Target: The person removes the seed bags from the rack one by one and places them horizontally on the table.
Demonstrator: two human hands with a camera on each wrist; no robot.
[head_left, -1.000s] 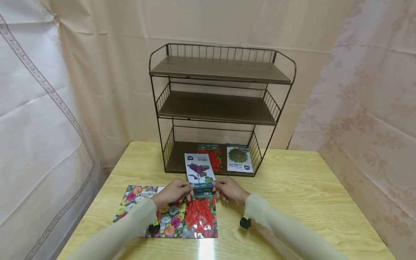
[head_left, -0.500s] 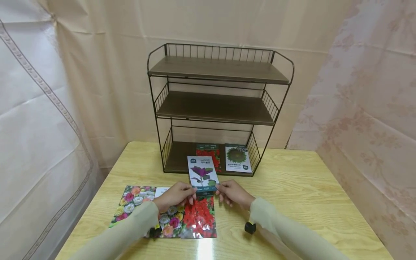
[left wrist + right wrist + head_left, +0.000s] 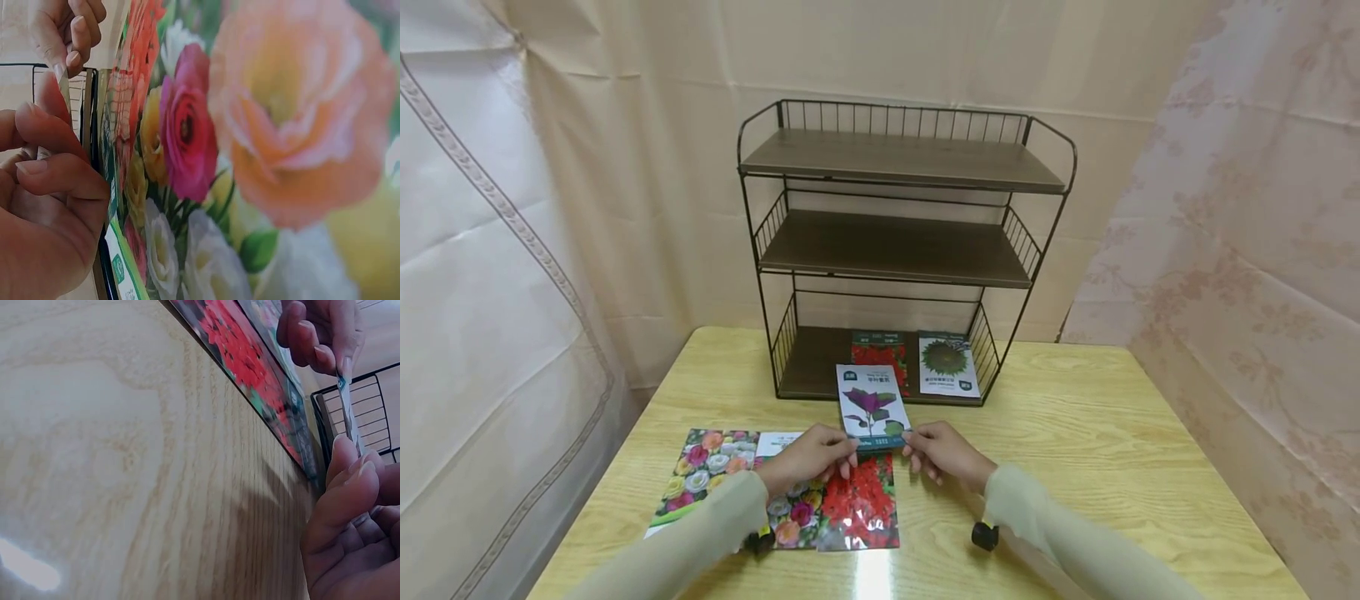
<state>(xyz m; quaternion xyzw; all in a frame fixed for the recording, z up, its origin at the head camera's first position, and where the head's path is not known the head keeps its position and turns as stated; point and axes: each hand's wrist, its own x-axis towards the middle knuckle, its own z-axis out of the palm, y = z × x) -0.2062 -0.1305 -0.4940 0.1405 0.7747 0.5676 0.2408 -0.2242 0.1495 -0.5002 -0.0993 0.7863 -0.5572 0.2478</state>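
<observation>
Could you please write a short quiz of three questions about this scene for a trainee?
1. True or false: both hands hold the purple-plant packet.
2. How many packets lie on the bottom shelf of the rack?
A. none
B. two
C. four
3. Fill in: the red-flower packet on the table lies to the ____ of the mixed-flower packet.

Key:
1. True: the left hand and the right hand each pinch a lower corner.
2. B: a red one and a sunflower one.
3. right
</observation>
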